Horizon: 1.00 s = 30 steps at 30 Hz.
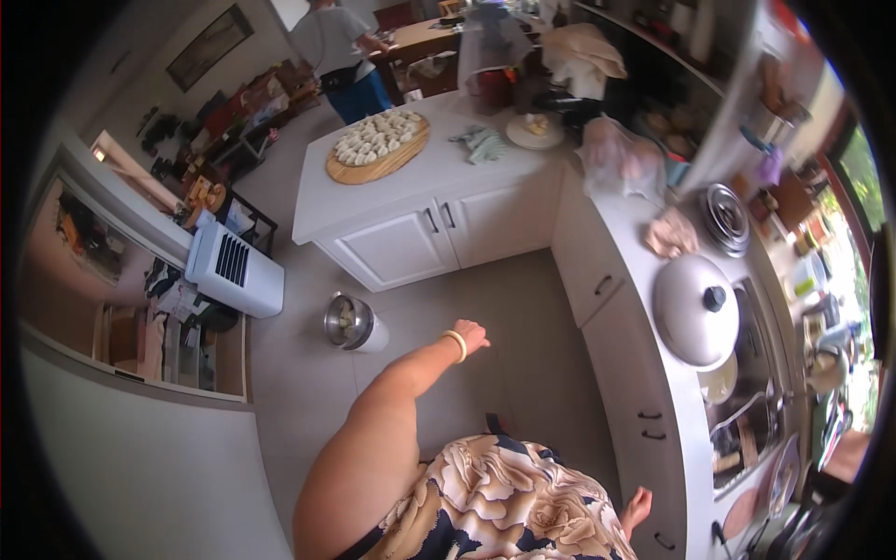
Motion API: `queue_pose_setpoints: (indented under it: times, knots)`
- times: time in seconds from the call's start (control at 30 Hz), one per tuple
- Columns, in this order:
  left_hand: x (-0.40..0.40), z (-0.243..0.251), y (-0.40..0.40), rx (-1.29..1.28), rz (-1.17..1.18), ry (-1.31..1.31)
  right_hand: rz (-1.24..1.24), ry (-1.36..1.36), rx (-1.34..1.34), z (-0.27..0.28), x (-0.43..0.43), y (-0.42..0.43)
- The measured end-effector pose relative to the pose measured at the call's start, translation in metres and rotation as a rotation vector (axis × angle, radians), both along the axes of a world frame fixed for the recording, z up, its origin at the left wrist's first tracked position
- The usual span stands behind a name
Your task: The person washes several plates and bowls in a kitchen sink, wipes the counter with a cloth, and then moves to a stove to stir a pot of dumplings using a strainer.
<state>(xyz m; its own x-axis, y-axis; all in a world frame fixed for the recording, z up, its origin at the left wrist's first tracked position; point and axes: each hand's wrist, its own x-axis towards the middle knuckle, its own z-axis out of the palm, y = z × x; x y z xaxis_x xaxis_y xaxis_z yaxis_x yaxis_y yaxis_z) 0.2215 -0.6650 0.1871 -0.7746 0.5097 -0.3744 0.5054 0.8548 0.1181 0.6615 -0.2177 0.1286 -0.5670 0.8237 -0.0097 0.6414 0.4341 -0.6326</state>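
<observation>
My left hand (472, 336), with a pale bangle (455, 346) at the wrist, hangs over the tiled floor (532, 350) with its fingers curled in and nothing seen in them. Low by the white lower cabinets (602, 280) on the right is my right hand (637, 505), partly turned away, its fingers bent and its palm hidden. Ahead on the white counter (392, 189), a round wooden board (343, 173) bears many rows of dumplings (381, 136). Right of it lie a crumpled green cloth (481, 143) and a plate with some food (535, 133).
A metal bin (348, 323) stands on the floor at left, near a white air cooler (234, 269). Along the right counter are a large domed lid (689, 311), a beige cloth (670, 232), stacked metal lids (725, 218) and a sink (745, 406). Another person (336, 49) stands beyond the counter.
</observation>
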Motion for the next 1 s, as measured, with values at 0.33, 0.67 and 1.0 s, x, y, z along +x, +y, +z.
queue_pose_setpoints:
  times: [0.33,0.67,1.0]
  knots:
    - [0.004,-0.024,-0.159,0.233,0.806,-0.062,0.871,-0.008,-0.004,-0.017,-0.447,-0.106]
    - [0.130,-0.059,-0.408,-0.088,1.304,-0.632,1.106,-0.170,-0.339,0.010,-0.722,-0.369]
    - [-0.159,-0.074,-0.402,0.302,0.669,-0.458,0.838,-0.335,-0.463,-0.067,-0.802,-0.497]
